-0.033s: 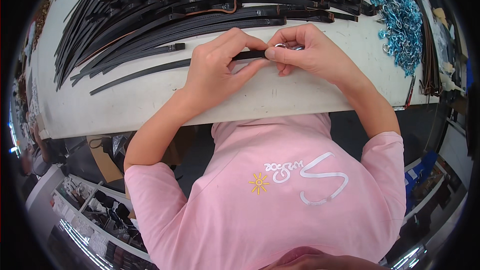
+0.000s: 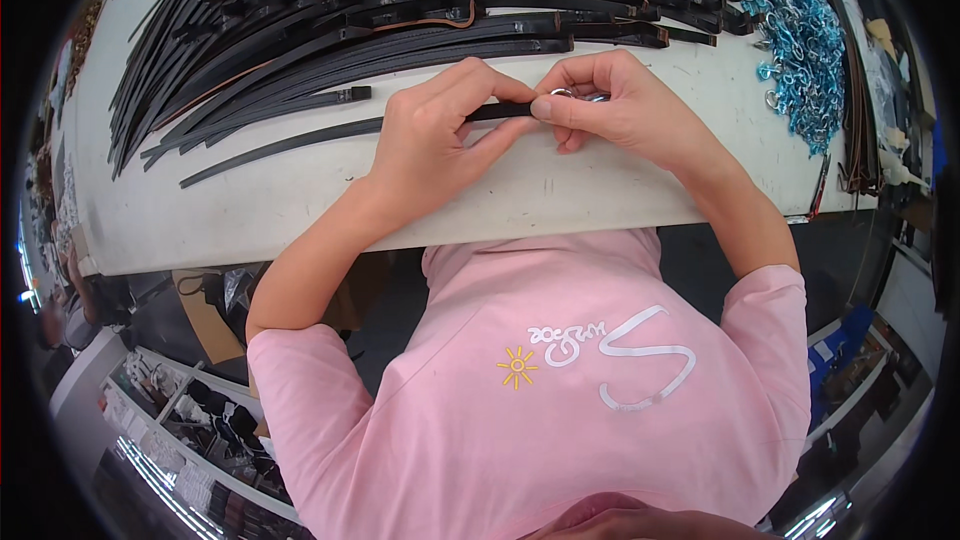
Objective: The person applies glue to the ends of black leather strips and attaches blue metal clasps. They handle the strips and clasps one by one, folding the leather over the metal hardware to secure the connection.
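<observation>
A long black leather strap (image 2: 285, 151) runs from the left across the white table into my hands. My left hand (image 2: 428, 130) pinches it near its right end, thumb and forefinger closed on it. The fingertips of my right hand (image 2: 630, 112) press on the very end of the strap, right beside the left fingertips. Shiny metal hardware with a ring shape (image 2: 562, 93) shows between the right thumb and fingers. How it meets the strap is hidden by the fingers.
Many black straps (image 2: 420, 0) lie in a wide pile across the far side of the table (image 2: 240, 225). A heap of blue and silver metal clasps (image 2: 795, 45) sits at the far right. Brown straps (image 2: 860, 155) hang near the right edge, beside a thin red-and-black tool (image 2: 820, 186).
</observation>
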A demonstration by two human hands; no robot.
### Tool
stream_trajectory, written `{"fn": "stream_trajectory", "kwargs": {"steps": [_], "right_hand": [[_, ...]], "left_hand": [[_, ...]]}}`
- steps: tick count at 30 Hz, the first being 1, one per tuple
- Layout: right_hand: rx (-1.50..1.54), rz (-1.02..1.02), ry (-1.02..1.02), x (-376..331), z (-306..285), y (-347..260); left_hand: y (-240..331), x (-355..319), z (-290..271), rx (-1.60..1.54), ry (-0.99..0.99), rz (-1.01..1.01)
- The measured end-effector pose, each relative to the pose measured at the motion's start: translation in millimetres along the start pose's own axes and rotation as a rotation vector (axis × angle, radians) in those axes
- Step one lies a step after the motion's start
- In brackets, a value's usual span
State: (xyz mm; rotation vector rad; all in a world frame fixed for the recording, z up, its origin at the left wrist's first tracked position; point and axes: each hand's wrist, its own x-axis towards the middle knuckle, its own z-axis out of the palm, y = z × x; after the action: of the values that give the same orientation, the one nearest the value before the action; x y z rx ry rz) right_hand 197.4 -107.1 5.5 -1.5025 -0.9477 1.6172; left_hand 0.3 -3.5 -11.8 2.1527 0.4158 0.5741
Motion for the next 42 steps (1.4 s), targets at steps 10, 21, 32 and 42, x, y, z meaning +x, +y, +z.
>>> {"fn": "stream_trajectory", "kwargs": {"steps": [10,21,32,42], "right_hand": [[0.093,-0.037,-0.006,-1.3,-8.3,8.4],[0.05,-0.026,-0.011,0.1,-8.0,7.2],[0.013,-0.013,0.011,-1.3,-2.8,5.1],[0.001,-0.037,0.018,-1.7,-2.4,9.0]], "left_hand": [[-5.5,-3.3,-0.5,0.024,0.031,0.033],[-8.1,-5.0,0.6,0.033,0.035,0.042],[-5.4,-5.9,1.9,0.043,0.048,0.037],[-4.4,-7.9,4.0,0.052,0.012,0.022]]}}
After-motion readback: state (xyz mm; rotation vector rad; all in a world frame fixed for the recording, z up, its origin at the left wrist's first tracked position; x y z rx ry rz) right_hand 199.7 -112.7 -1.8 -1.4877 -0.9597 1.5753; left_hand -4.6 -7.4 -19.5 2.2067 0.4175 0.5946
